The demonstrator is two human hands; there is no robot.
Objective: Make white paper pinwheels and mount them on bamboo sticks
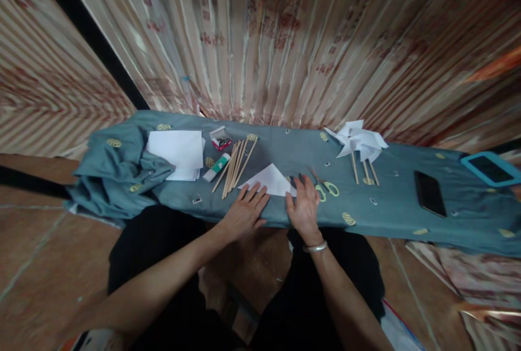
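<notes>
A white sheet of paper (273, 178), folded into a triangle, lies on the cloth-covered table with its peak pointing away from me. My left hand (248, 207) rests flat on its lower left part, fingers stretched out. At its right corner my right hand (303, 204) presses down, fingers extended, with a bracelet on the wrist. Just beyond the right hand are scissors (324, 183) with green handles, blades apart. Left of the folded paper lies a loose bundle of thin wooden sticks (234, 169), and beside it a glue stick (217, 167).
A stack of white paper (176, 150) lies at the left near bunched-up cloth (118, 161). A small open box (220, 138) holds tiny metal pieces. Paper pinwheels (358, 142) on sticks lie at the right, then a black phone (430, 193) and a blue-framed device (491, 168). A curtain hangs behind.
</notes>
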